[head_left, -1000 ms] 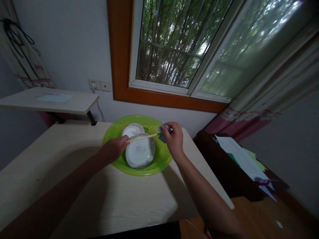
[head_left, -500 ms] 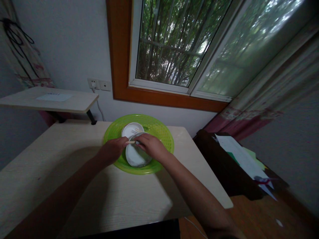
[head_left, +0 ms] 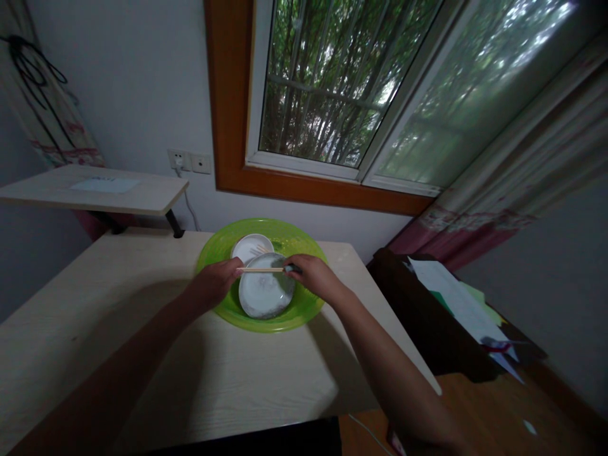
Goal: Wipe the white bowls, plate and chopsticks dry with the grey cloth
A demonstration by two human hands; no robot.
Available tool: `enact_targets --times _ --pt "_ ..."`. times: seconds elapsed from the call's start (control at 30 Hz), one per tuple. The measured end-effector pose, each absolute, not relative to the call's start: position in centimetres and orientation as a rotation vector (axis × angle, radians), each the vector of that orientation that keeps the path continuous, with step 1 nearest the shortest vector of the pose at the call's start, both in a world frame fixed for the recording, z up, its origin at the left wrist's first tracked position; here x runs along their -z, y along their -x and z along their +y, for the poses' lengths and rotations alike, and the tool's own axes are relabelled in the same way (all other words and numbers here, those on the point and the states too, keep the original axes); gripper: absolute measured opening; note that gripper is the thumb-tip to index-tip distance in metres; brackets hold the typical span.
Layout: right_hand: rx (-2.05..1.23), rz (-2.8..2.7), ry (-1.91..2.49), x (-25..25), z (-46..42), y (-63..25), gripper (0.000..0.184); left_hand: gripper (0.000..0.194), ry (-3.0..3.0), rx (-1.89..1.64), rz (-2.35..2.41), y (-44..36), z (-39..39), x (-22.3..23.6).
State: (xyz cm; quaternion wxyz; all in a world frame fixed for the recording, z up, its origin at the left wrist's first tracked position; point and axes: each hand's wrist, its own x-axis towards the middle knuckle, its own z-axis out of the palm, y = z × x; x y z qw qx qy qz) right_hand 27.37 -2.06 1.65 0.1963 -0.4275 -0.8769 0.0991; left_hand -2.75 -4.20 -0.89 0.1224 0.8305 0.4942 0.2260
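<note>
A pale chopstick (head_left: 262, 270) lies level between my two hands, above a white dish (head_left: 266, 294) in a green plastic basin (head_left: 316, 304). My left hand (head_left: 216, 282) is closed on the chopstick's left end. Near its right end my right hand (head_left: 311, 272) pinches a small dark grey pad (head_left: 293, 268), which seems to wrap the stick; its exact kind is unclear. Behind the dish, a small white bowl (head_left: 249, 244) sits in the basin, with several pale sticks (head_left: 259, 249) in or beside it.
The basin stands on a light wooden desk (head_left: 247, 380) against the wall below a window. At the left is a raised shelf (head_left: 156, 196) with a paper sheet (head_left: 105, 184). A dark cabinet (head_left: 403, 304) with papers (head_left: 458, 297) stands right of the desk.
My right hand has slid right along the chopstick with the grey pad, baring more of the stick and the dish. My left hand has stayed nearly in place.
</note>
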Motion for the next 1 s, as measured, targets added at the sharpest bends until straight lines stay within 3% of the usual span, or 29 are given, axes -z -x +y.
enact_targets --times 0.43,1.0 --pt "-0.372 -2.458 1.022 -1.9 -2.3 -19.8 0.022 0.027 -2.473 -0.668 1.365 2.5 -4.1 1.1" --pt "-0.460 -2.349 1.271 -1.9 -2.7 -29.1 0.017 0.026 -2.237 -0.691 1.333 3.0 -3.2 0.8"
